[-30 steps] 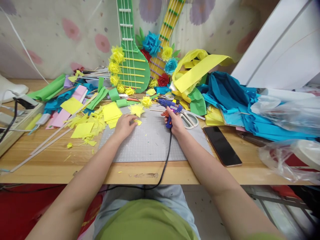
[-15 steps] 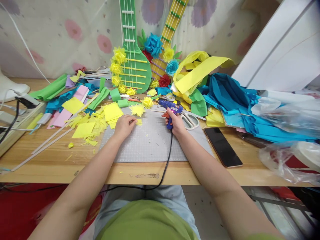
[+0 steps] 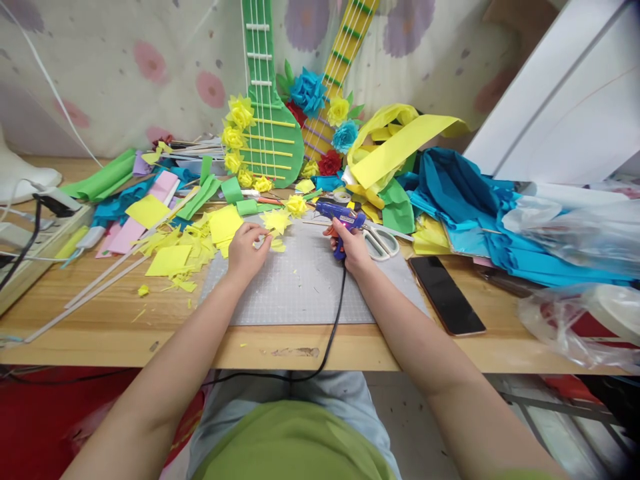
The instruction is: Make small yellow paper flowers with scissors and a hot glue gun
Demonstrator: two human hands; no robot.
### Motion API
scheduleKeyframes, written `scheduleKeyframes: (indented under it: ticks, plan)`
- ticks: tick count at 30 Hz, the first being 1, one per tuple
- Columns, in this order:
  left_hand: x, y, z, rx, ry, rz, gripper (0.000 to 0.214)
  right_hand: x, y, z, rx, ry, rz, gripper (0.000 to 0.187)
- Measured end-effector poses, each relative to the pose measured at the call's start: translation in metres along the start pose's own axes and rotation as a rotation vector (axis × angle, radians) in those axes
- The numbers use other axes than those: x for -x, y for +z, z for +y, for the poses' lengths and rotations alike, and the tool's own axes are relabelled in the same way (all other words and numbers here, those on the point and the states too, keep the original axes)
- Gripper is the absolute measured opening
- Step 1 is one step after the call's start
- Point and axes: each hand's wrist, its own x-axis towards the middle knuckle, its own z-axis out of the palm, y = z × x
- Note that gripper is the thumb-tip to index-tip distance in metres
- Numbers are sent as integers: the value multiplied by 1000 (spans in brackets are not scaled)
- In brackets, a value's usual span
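Observation:
In my right hand [image 3: 354, 245] is a blue glue gun [image 3: 341, 215], its nozzle pointing left and its black cord [image 3: 336, 320] hanging over the table's front edge. The fingers of my left hand [image 3: 249, 252] are pinched together above the grey cutting mat [image 3: 300, 293]. Whatever sits between the fingertips is too small to make out. Just beyond them lie a small yellow paper piece [image 3: 278, 246] and a pointed yellow paper flower [image 3: 276, 220]. A fuller yellow flower [image 3: 297, 205] sits behind these. White-handled scissors [image 3: 383, 243] rest beside my right hand.
Yellow paper squares [image 3: 225, 227] and scraps lie left of the mat. A green paper guitar [image 3: 274, 147] and a yellow one [image 3: 343, 60] lean at the back. On the right are a phone [image 3: 447, 295], blue paper [image 3: 450, 180] and a plastic bag [image 3: 555, 320].
My left hand has lifted slightly off the mat, its fingertips now pinched above the small yellow piece. My right hand and the glue gun have stayed nearly still.

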Motion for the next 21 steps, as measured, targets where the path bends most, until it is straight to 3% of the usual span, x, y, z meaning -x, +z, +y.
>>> scheduleKeyframes:
  ticks: [9,21]
  plan:
    - [5,10,0,491,-448,-90,20,13,4,2,400,-117,-181,40]
    - [3,12,-4,622,-508,-70,22,17,7,4,640,-241,-280,42]
